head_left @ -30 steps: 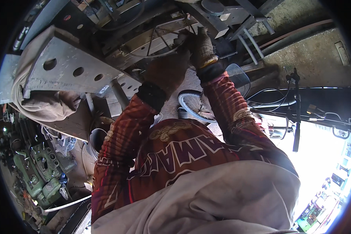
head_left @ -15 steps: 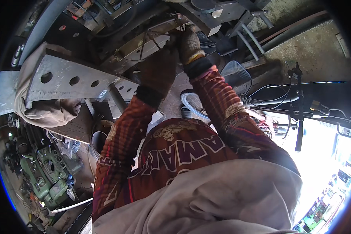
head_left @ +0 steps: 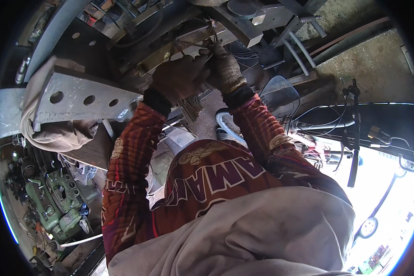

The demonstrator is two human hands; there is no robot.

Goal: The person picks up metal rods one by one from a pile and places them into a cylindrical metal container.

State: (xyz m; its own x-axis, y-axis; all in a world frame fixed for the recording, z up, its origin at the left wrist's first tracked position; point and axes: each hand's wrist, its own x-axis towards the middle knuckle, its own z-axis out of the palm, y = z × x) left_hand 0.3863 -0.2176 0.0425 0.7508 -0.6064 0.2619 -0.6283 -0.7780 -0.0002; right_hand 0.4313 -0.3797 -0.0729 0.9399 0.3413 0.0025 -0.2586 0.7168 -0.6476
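Observation:
Both my hands wear work gloves and meet close together at the top centre. My left hand [head_left: 179, 77] is dark in shadow, its fingers curled in toward the right hand; what they grip is hidden. My right hand [head_left: 226, 70], in a knitted glove, is closed beside it, with thin dark rods or wires [head_left: 212, 33] rising just past its fingers. Beyond the hands runs a long flat metal bar [head_left: 157, 59]. Below my left wrist shows a bundle of thin metal rods [head_left: 189, 109].
A pale steel beam with round holes [head_left: 73, 99] juts in at left, a grey cloth [head_left: 78, 133] draped under it. A green machine [head_left: 55, 198] stands lower left. A wire-mesh guard [head_left: 280, 89] and a black stand with cables [head_left: 353, 124] are at right.
My left hand has moved left and slightly up, uncovering the rod bundle below it. My right hand has shifted slightly down and right.

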